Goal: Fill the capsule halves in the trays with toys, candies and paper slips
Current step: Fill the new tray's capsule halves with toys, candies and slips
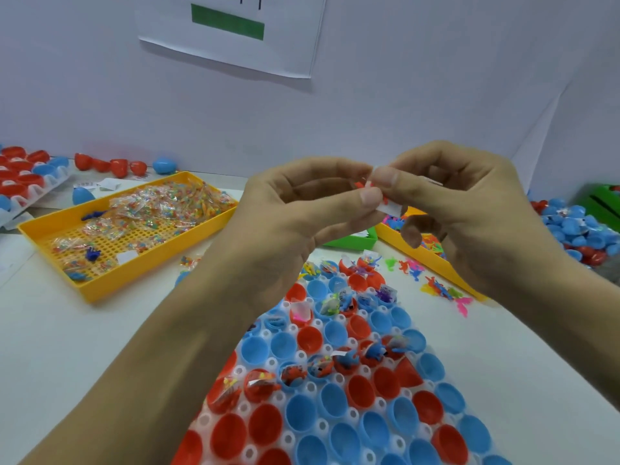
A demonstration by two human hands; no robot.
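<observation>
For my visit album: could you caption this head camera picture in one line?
Both hands, left hand and right hand, pinch a paper slip above the tray of capsule halves.

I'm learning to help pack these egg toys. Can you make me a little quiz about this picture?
1. True or false: the left hand and right hand together pinch a small white paper slip.
2. What fills the yellow perforated plastic tray on the left?
A) clear candy packets
B) coins
C) pencils
3. Fill in: the plastic capsule halves in the white tray are red and ____.

Key: 1 true; 2 A; 3 blue.
</observation>
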